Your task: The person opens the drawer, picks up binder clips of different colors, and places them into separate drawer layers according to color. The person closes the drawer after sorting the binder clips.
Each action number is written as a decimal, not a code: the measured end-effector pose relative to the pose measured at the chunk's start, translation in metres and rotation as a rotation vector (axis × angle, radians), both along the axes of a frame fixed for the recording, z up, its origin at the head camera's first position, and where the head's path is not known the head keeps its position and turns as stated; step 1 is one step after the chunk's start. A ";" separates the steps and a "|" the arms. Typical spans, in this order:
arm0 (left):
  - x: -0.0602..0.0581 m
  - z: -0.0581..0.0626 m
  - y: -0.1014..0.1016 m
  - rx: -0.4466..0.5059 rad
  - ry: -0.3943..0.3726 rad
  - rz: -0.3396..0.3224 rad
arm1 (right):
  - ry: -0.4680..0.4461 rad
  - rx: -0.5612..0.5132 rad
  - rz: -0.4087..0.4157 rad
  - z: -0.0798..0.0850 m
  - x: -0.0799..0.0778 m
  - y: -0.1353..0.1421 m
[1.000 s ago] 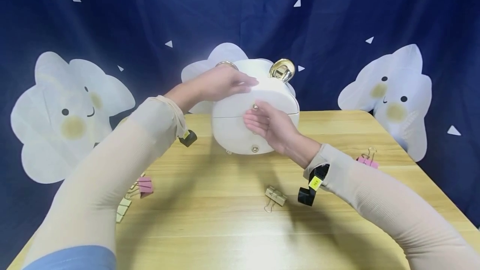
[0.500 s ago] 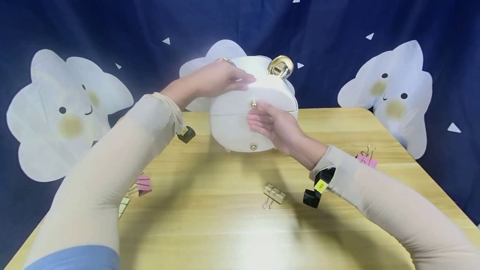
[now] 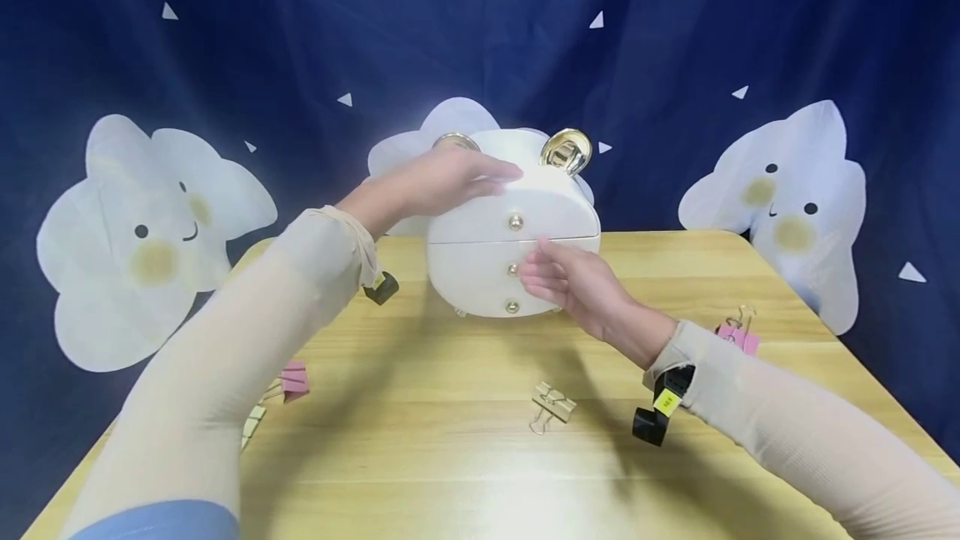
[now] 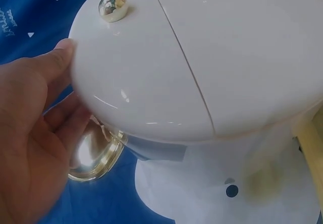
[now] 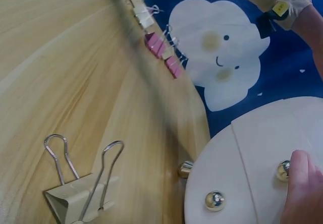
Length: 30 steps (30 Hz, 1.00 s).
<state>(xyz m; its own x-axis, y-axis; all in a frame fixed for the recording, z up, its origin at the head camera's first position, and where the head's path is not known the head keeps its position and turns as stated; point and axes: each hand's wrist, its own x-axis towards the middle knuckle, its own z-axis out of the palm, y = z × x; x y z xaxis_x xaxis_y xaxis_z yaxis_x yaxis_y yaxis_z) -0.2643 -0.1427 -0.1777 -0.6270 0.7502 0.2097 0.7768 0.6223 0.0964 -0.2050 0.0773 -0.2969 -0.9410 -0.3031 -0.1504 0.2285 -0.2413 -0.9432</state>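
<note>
A glossy white bear-shaped drawer box (image 3: 472, 273) with gold ears (image 3: 567, 152) stands towards the back of the table. Gold knobs run down its front, among them the top knob (image 3: 515, 222) and bottom knob (image 3: 512, 307). My left hand (image 3: 446, 180) rests on the box's upper left, fingers stretched across the top; the left wrist view has its fingertips at the box's rim (image 4: 75, 77). My right hand (image 3: 581, 286) is before the lower front, fingers loosely bent beside the middle knob (image 3: 513, 270). From the right wrist view, fingers (image 5: 300, 176) overlap that knob's edge.
A cream binder clip (image 3: 553, 402) lies in front of the box on the wooden table (image 3: 420, 457). One pink binder clip (image 3: 738, 336) is at the right, another pink clip (image 3: 295, 380) at the left near a pale yellow clip (image 3: 252, 425). A blue curtain (image 3: 480, 32) hangs behind.
My right hand has moved down and to the right from beside the top knob, and the middle knob now shows. My left hand stays on top of the box.
</note>
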 end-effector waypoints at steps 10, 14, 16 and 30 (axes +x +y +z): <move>0.003 0.001 0.004 0.019 -0.017 -0.001 | -0.023 0.066 0.030 -0.010 0.000 -0.002; 0.001 0.004 0.004 0.008 0.004 -0.008 | -0.038 0.081 0.029 -0.012 0.000 -0.005; 0.001 0.006 0.003 -0.002 -0.006 -0.001 | -0.045 0.086 0.038 -0.013 -0.001 -0.005; 0.000 0.005 0.003 -0.002 -0.067 0.008 | -0.091 0.012 0.135 -0.025 -0.009 -0.016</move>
<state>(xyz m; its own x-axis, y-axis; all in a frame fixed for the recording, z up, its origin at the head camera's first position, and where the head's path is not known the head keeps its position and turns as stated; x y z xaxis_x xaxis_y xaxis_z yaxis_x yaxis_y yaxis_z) -0.2647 -0.1400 -0.1730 -0.6454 0.7457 0.1654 0.7638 0.6285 0.1469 -0.2139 0.0616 -0.3217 -0.8739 -0.4239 -0.2378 0.3429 -0.1911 -0.9197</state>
